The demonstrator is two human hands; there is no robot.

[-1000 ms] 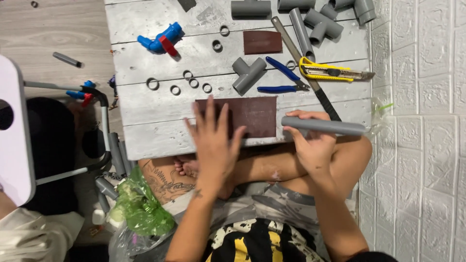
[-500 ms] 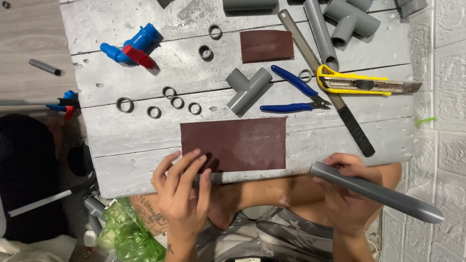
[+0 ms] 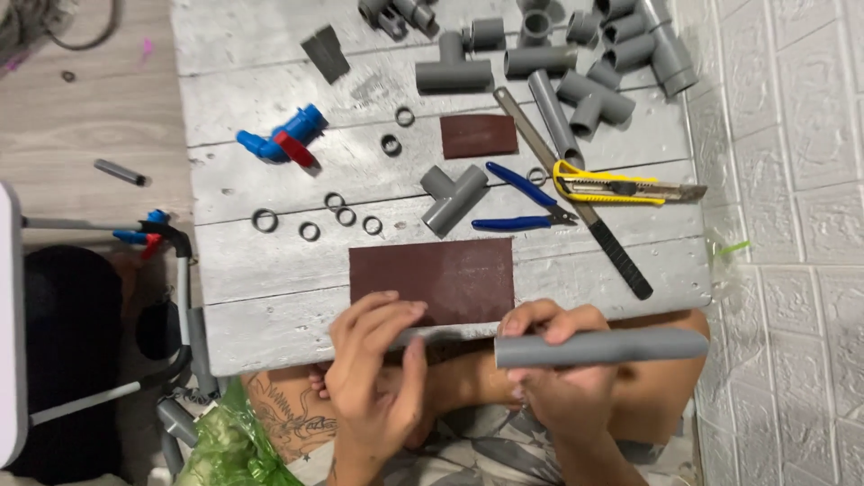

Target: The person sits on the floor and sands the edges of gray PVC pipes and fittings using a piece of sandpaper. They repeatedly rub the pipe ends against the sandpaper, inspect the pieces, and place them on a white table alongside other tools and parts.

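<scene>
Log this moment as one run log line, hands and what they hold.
right hand: holds grey pipe level | left hand: fingers on sandpaper sheet near edge | surface: grey plank table

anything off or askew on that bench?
Nothing damaged or spilled. One oddity: the yellow utility knife lies with its blade out, on the grey painted plank table. The right hand holds a grey plastic pipe; the left hand touches the brown sandpaper sheet.
</scene>
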